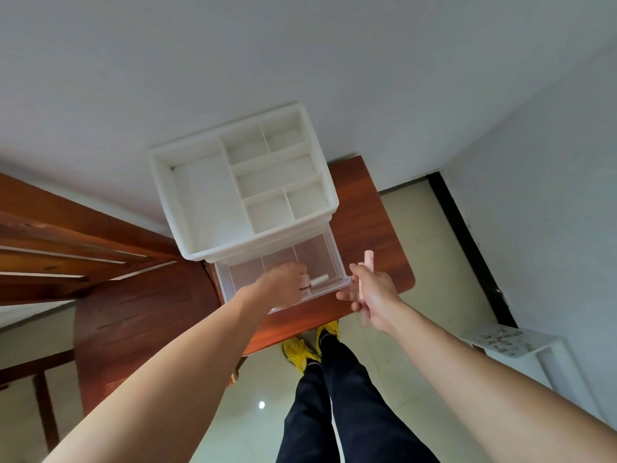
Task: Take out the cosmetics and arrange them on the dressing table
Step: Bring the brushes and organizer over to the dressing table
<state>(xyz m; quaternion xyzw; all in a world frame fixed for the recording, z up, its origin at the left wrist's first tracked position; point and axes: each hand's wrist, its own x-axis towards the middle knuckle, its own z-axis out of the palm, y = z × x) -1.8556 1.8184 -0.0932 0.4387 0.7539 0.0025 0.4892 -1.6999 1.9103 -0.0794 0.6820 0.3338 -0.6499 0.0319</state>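
left hand [283, 285] grasping pink item in drawer [329, 259] | right hand [372, 295] grasping pink tube [368, 259]

White plastic cosmetics organizer [213, 198] standing at the back of the reddish-brown wooden dressing table [364, 228], against the wall, its open top tray split into one large and several small compartments. Clear drawer [329, 253] beneath pulled out toward the front table edge, divided by thin partitions. Cream cylindrical cosmetic tube [320, 280] lying on its side near the drawer front; second pinkish stick-shaped cosmetic [368, 259] held upright just right of the drawer.
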